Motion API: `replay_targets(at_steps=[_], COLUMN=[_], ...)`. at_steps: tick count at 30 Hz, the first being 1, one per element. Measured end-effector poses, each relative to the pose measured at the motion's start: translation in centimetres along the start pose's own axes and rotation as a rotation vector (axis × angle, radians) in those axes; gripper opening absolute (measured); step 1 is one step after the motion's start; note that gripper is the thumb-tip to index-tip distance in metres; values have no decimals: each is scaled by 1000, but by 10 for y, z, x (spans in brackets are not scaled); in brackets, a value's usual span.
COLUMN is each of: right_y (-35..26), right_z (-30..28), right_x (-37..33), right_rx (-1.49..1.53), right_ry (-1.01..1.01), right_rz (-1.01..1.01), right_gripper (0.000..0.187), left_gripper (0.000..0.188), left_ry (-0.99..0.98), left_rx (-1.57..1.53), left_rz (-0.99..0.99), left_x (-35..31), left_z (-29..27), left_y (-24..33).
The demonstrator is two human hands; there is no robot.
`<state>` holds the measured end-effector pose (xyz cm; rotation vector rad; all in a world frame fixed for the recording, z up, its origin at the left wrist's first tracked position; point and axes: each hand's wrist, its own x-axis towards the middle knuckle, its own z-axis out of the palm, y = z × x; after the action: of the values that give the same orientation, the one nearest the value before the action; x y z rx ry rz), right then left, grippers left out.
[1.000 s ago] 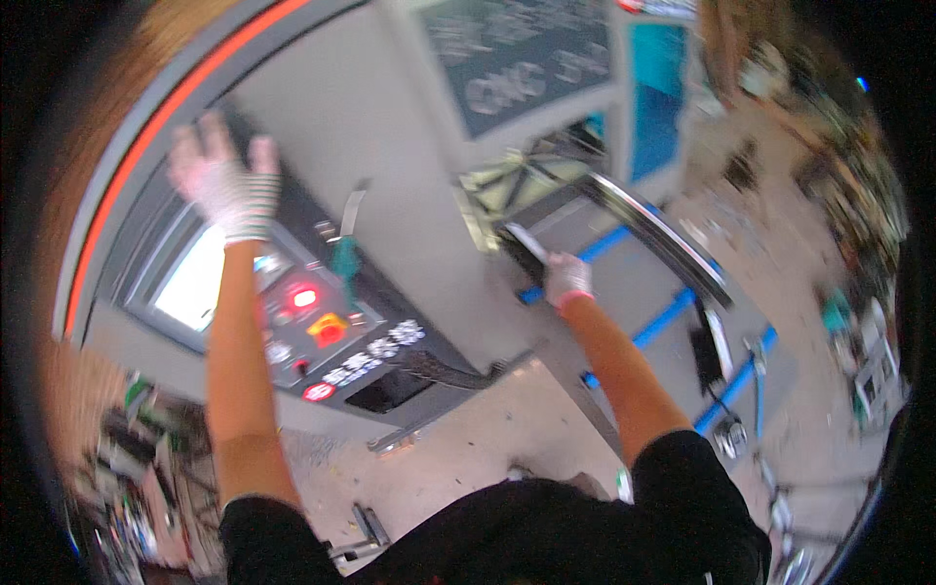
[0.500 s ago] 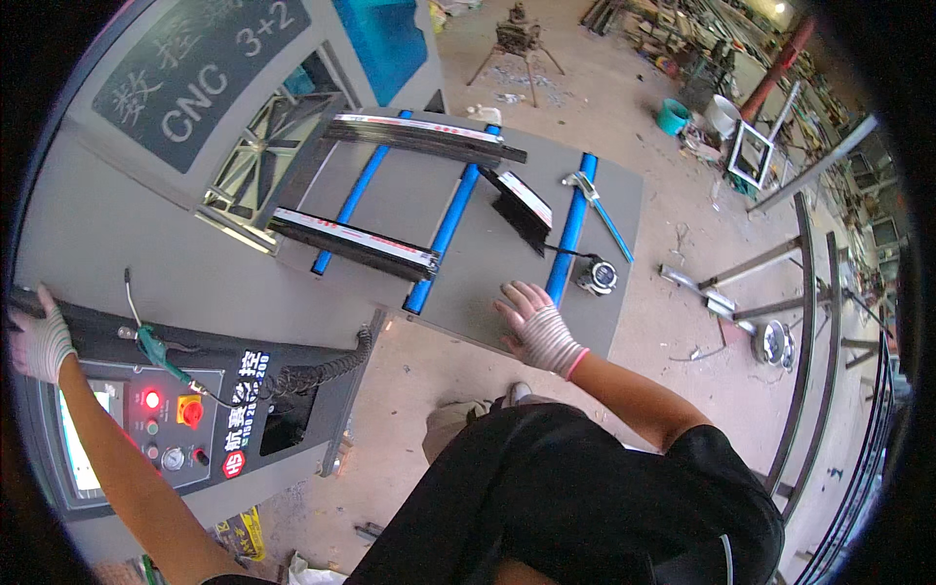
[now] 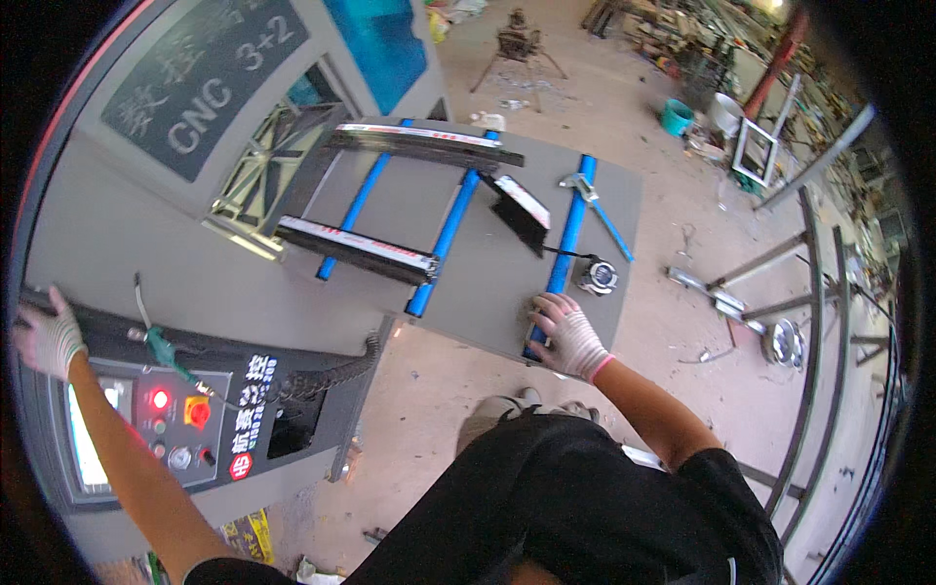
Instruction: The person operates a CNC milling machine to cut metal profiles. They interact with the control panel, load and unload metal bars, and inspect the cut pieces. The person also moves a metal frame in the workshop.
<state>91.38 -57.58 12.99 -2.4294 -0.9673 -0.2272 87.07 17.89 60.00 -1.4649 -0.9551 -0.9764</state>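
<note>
My left hand (image 3: 49,336), in a striped knit glove, rests with spread fingers on the machine's dark ledge beside the control panel (image 3: 166,419). My right hand (image 3: 568,336), gloved alike, lies over the near end of the rightmost blue strip (image 3: 571,239) on the grey table, fingers apart and holding nothing visible. Beyond it sit a round tape measure (image 3: 598,277) and a short black profile piece (image 3: 522,210) with white film. Two long black profiles, a nearer one (image 3: 361,252) and a farther one (image 3: 419,143), lie across the other blue strips.
A silver-headed tool with a blue shaft (image 3: 609,226) lies at the table's right. On the ledge is a green air gun (image 3: 168,353) with a coiled black hose (image 3: 317,380). A metal rack (image 3: 809,341) stands right; buckets (image 3: 676,117) and scrap lie farther off.
My right hand has moved rightward along the table's near edge, onto the end of the blue strip. My left hand stays on the ledge; the view has shifted slightly.
</note>
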Motion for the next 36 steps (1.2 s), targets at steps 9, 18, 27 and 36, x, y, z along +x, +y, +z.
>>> replay_targets(at_steps=[9,18,27,36], right_y=[-7,-7,-2,2], right_z=[-5,-5,-2,-1], right_x=[3,1,-1,-4], right_rx=[-5,14,-14,-43], right_ry=[-18,-21,1,-17], right_rz=[4,30,7,4], right_gripper=[58,59,53,55], left_gripper=[105,134,150,145], left_ry=[-220,-472,-612,-614], left_rx=[201,76,10,178], left_rz=[-54,-6,-29,-9], left_x=[-6,4,12,14], left_z=[-57,-59,-63,-51], left_y=[8,-2,-4,-1])
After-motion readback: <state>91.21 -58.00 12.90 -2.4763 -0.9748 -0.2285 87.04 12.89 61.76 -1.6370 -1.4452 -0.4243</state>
